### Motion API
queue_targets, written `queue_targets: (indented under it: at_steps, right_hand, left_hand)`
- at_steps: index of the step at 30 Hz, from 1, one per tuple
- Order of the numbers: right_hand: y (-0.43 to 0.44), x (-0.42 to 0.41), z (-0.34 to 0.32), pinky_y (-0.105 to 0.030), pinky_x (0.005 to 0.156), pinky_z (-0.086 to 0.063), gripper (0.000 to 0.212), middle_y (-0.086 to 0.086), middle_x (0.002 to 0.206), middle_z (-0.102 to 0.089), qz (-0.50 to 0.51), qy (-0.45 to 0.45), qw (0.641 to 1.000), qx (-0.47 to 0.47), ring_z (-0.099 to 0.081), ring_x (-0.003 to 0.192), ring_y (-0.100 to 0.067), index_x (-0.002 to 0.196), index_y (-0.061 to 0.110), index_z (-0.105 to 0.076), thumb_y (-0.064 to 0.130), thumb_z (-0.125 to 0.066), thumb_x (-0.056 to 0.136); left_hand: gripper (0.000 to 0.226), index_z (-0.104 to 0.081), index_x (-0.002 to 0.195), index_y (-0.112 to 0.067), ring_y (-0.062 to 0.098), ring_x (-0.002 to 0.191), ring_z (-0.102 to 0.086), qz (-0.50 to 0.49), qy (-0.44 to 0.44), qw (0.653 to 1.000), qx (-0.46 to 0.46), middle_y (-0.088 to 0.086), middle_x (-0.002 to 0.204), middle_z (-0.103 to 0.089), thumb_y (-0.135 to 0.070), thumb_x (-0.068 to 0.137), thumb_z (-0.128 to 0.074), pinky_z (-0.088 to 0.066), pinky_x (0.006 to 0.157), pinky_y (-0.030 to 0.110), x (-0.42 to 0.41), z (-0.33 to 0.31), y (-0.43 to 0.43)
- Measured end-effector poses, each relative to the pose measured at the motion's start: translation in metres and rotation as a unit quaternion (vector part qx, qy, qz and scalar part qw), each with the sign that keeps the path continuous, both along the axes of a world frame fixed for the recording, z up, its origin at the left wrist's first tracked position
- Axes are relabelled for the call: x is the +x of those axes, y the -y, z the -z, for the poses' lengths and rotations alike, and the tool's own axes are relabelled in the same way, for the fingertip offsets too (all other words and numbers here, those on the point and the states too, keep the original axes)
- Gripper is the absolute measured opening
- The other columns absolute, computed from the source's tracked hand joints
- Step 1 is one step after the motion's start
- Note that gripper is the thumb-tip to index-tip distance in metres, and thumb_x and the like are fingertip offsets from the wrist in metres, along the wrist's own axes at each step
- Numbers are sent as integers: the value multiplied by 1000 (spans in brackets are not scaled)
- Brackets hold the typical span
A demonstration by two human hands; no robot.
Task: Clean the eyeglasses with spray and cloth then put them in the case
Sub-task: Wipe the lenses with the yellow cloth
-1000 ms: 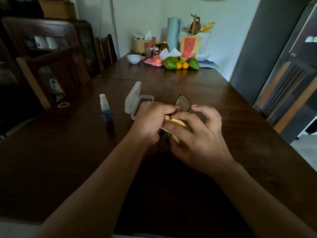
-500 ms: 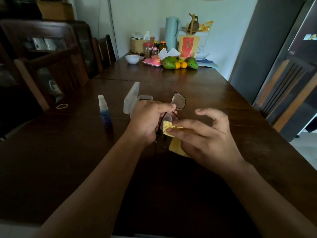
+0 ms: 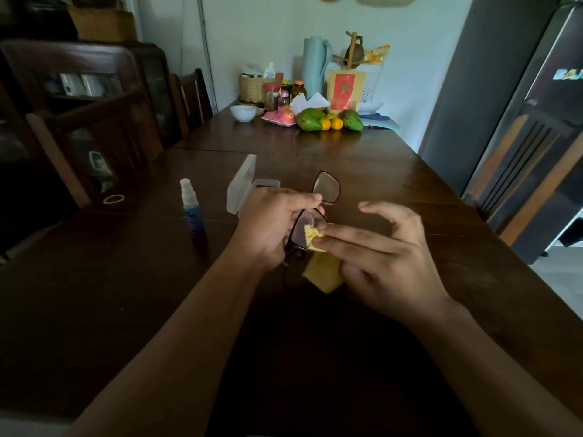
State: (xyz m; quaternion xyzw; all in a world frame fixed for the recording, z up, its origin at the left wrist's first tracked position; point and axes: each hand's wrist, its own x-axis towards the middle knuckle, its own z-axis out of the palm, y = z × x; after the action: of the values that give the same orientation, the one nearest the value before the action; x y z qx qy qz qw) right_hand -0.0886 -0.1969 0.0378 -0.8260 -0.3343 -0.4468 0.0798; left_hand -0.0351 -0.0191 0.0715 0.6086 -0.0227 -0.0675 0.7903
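Presently: dark wooden bench (image 3: 378, 190), long, cluttered at far end only. Both forearms in over near edge. Left hand (image 3: 271, 228) closed around eyeglasses (image 3: 315, 209), held above bench at centre; one lens raised clear toward far side, other lens down under the cloth. Right hand (image 3: 388, 263) pinching yellow cloth (image 3: 318, 257) between thumb and first fingers (image 3: 353, 244), remaining fingers spread loose, cloth corner pressed on nearer lens. Clear case (image 3: 249, 187) lid-up, just behind left hand. Spray bottle (image 3: 193, 209) upright, left of case, apart from both hands. Rubber band (image 3: 113, 199) further left. Step judged: wiping, mid-task. Risks: too much pressure against thin frame, bending at bridge; grip slipping on hinge side, glasses dropping to bench; left elbow swinging out, toppling bottle.
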Motion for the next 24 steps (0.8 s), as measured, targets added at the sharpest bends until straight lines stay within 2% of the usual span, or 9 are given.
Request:
queue_targets:
  at_steps: [4,5,8,10,12,14,18,21,24]
  right_hand:
    - [-2,4,2,-56,96,-43,42,12,128,-66,30,-9,999,42,-45,128,-30,119,26,-72,10,-66,82]
    - [-5,4,2,-56,96,-43,43,10,128,-66,34,-11,998,44,-44,128,-30,121,24,-71,10,-65,81]
    - [-11,3,3,-56,96,-43,44,7,133,-64,33,-22,999,30,-41,130,-29,124,22,-69,11,-61,82]
    - [-12,1,3,-54,98,-42,39,9,134,-62,14,-25,1000,10,-41,131,-27,125,24,-69,14,-55,90]
    - [-10,-1,3,-51,99,-42,35,12,133,-63,-7,-18,1000,-4,-43,131,-26,123,26,-70,19,-47,97]
    - [-6,0,2,-52,97,-43,33,14,130,-64,-13,-15,1000,-1,-45,129,-26,120,29,-71,21,-47,99]
    - [-2,2,2,-54,96,-43,34,15,128,-65,14,-13,1000,23,-45,128,-27,117,29,-72,13,-60,89]
    - [-11,1,3,-54,96,-43,36,12,130,-64,29,-7,999,29,-44,128,-26,121,25,-71,14,-57,89]
    - [-21,-1,4,-48,98,-42,33,12,133,-63,16,-4,1000,12,-43,128,-23,123,25,-70,19,-51,97]
  left_hand:
    - [26,-68,94,17,31,69,-69,-24,30,999,0,26,82,-71,-4,80,-73,-58,70,39,1,2,4]
    - [28,-67,96,18,32,72,-69,-26,30,999,-3,28,86,-71,-3,80,-74,-58,71,39,1,3,4]
    - [21,-68,89,14,28,65,-68,-14,28,1000,-6,20,75,-70,-4,81,-73,-54,62,31,1,2,1]
    - [17,-70,84,10,25,60,-66,-5,28,1000,5,15,68,-68,-6,81,-72,-51,57,28,1,2,-1]
    - [21,-69,85,12,25,55,-64,-2,26,1000,12,16,66,-68,-8,83,-71,-50,53,26,0,1,-2]
    - [25,-67,90,15,26,53,-63,4,21,1000,10,18,67,-67,-9,84,-70,-49,51,26,1,1,-2]
    - [27,-65,93,19,27,54,-63,-2,31,1000,3,16,65,-68,-6,83,-70,-51,50,27,2,2,0]
    - [23,-68,88,15,26,59,-65,-12,34,999,2,15,67,-68,-6,81,-72,-51,51,25,2,4,3]
    - [13,-73,75,4,23,61,-65,-7,50,999,19,13,64,-68,-8,80,-73,-50,56,27,2,4,2]
